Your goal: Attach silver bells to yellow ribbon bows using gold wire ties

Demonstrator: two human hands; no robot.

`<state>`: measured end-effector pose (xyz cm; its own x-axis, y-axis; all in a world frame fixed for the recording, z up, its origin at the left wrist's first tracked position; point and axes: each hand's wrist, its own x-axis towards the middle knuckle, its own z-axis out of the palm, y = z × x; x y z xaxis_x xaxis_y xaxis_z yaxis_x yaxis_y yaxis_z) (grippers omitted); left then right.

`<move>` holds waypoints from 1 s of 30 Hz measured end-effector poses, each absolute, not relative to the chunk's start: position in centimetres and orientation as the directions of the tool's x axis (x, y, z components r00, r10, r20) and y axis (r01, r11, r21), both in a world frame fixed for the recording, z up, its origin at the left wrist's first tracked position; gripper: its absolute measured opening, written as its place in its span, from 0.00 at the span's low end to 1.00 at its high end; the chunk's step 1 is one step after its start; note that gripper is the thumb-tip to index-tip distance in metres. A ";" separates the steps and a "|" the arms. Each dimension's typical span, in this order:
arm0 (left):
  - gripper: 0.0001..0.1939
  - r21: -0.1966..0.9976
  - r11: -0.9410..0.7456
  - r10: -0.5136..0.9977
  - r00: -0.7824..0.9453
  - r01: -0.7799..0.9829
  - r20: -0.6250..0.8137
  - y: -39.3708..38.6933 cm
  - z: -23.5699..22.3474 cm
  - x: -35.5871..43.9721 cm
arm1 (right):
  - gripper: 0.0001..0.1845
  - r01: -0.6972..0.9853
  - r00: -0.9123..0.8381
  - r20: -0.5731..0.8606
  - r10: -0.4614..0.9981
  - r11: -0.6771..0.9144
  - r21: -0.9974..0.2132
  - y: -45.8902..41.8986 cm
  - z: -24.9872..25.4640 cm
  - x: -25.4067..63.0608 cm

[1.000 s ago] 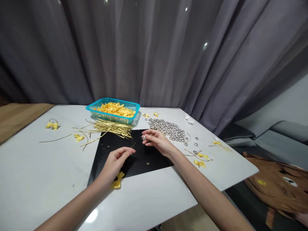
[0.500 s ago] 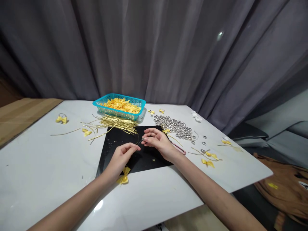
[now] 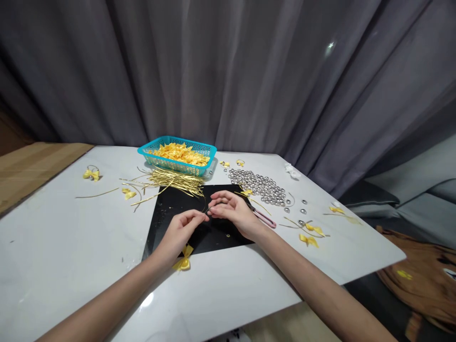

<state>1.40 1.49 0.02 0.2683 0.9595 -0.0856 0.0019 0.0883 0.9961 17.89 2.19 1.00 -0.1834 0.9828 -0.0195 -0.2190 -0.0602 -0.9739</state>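
Observation:
Over the black mat (image 3: pixel 167 209) my two hands meet, fingertips almost touching. My left hand (image 3: pixel 187 225) pinches a thin gold cord (image 3: pixel 204 202), whose free end curves up from the fingers. Between thumb and forefinger, my right hand (image 3: pixel 231 211) grips a small silver bell-like bead (image 3: pixel 209 209), mostly covered by the fingertips. Whether the cord passes through the bead I cannot tell. A yellow ribbon bow (image 3: pixel 184 261) lies at the mat's front edge by my left wrist. Pink-handled scissors (image 3: pixel 265 219) lie partly behind my right hand.
A blue basket (image 3: pixel 142 150) of yellow bows stands at the back, with a bundle of gold cords (image 3: pixel 174 181) before it. Silver beads (image 3: pixel 260 185) are heaped at the right. Loose bows with cords (image 3: pixel 309 241) lie farther right, and another bow (image 3: pixel 91 175) at the left.
My hands have come together, the right bringing the silver bead up to the cord in my left fingers. The view has turned slightly left, and the scissors have come into sight.

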 end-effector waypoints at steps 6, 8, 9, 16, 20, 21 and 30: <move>0.12 0.999 0.032 0.958 0.284 0.002 -0.031 1.4 -0.1 1.4 | 0.15 -0.261 -0.235 -0.095 0.967 -0.157 -0.952 1.9 0.4 17.5; 0.12 1.000 0.016 0.957 0.291 -0.003 -0.014 1.5 -0.2 1.5 | 0.13 -0.258 -0.228 -0.132 0.965 -0.191 -0.947 1.9 0.4 17.4; 0.12 1.000 0.011 0.956 0.293 -0.004 -0.009 1.5 -0.2 1.5 | 0.12 -0.253 -0.221 -0.145 0.964 -0.200 -0.946 1.9 0.4 17.5; 0.13 1.000 -0.015 0.958 0.288 0.028 0.006 1.4 0.0 1.6 | 0.09 -0.156 -0.204 -0.074 0.976 -0.107 -0.982 1.7 0.7 17.3; 0.13 0.997 -0.046 0.949 0.313 0.054 0.027 1.6 0.0 1.3 | 0.09 -0.080 -0.167 0.007 0.986 -0.007 -0.997 1.6 1.3 16.8; 0.13 0.996 -0.059 0.943 0.331 0.066 0.034 1.7 0.1 1.2 | 0.09 -0.066 -0.151 0.032 0.988 0.023 -0.998 1.6 1.5 16.7; 0.13 0.971 -0.165 0.865 0.499 0.174 0.058 2.6 0.0 -0.2 | 0.06 -0.141 -0.098 0.168 0.981 0.153 -0.978 2.0 5.3 17.3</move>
